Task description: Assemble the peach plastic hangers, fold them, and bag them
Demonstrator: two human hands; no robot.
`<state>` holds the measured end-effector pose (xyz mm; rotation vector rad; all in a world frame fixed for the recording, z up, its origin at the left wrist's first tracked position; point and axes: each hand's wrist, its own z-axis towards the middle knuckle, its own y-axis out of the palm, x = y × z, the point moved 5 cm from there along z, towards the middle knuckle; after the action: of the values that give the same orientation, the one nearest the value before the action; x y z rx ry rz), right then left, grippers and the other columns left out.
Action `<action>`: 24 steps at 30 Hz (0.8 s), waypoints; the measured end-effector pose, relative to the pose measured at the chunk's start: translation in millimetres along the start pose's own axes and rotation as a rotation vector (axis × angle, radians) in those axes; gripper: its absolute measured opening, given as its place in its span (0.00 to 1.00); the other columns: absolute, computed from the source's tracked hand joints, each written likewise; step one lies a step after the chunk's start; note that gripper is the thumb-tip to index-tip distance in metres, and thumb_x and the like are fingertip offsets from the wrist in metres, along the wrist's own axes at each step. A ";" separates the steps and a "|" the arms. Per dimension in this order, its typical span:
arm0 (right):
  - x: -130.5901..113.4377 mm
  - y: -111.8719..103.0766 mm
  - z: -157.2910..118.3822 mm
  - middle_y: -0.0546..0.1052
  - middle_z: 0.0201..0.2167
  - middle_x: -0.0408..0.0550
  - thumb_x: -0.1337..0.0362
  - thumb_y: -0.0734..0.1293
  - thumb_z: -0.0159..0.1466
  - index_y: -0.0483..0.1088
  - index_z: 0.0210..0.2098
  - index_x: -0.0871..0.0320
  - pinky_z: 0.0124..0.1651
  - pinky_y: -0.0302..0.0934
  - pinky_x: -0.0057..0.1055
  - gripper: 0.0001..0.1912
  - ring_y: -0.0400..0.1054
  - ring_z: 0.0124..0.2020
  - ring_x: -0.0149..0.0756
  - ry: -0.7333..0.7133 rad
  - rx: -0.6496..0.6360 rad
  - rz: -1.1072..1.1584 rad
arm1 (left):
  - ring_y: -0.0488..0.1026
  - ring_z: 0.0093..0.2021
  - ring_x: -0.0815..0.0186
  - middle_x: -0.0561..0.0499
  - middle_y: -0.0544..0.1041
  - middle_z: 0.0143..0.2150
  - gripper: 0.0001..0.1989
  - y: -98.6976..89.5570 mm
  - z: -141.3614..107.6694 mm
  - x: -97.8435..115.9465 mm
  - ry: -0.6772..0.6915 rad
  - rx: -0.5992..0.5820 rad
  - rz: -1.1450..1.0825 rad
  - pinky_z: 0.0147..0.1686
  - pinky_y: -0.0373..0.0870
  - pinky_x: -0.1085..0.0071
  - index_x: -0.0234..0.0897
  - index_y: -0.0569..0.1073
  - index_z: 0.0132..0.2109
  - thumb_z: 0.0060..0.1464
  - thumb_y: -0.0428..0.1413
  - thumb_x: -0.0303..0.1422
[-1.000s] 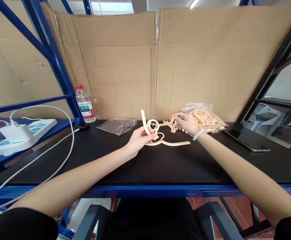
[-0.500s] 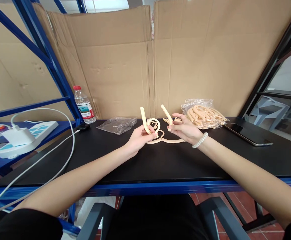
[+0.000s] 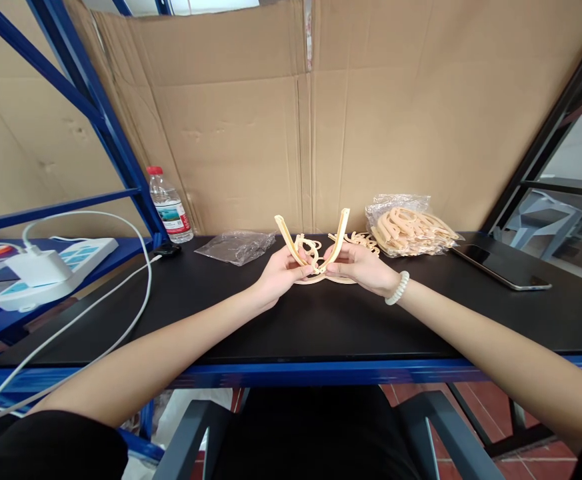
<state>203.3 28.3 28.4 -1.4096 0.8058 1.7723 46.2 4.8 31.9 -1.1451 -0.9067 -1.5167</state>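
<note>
Background: tall cardboard sheets (image 3: 221, 133) along the far side, blue metal frame (image 3: 83, 80) at left.
Work surface: black tabletop (image 3: 271, 337), bare along the near strip.
Left hand (image 3: 291, 268): fingers pinched narrow on the lower end of a left curved piece (image 3: 287, 235), beige, with upper end raised toward far left.
Right hand (image 3: 353, 267): fingers closed likewise on a right curved piece (image 3: 341, 232), upper end raised.
Held pieces: lower ends meeting or nearly so, in a V above the table centre; contact or locking too small to tell.
Ring-shaped part (image 3: 311, 248): just beyond the left fingertips; held or resting, cannot tell.
Joining advice: best to grip close to the ends, match both angles, and press evenly without twisting.
Below and behind: curved beige parts (image 3: 341, 279) on the table, partly covered by the hands; likely to snag if brought too low.
Far right: small loose parts (image 3: 363, 241), bagged beige parts (image 3: 413, 230), then phone (image 3: 503, 267).
Far left: clear plastic bag (image 3: 235, 247), bottle (image 3: 169, 207).
Near left: white cable (image 3: 147, 280), looped beside the left forearm; best kept clear of the elbow.
</note>
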 end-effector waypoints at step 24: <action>-12.4 14.9 -8.6 0.76 0.30 0.43 0.62 0.77 0.48 0.70 0.31 0.56 0.47 0.70 0.42 0.14 0.74 0.36 0.40 -0.123 -0.006 -0.094 | 0.77 0.32 0.63 0.52 0.77 0.29 0.17 4.6 -4.2 2.8 0.050 0.007 -0.059 0.38 0.75 0.63 0.35 0.66 0.31 0.39 0.67 0.30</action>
<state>197.2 11.2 39.3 -1.3065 0.6592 1.7714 49.5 -1.0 33.5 -1.0793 -0.9181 -1.5816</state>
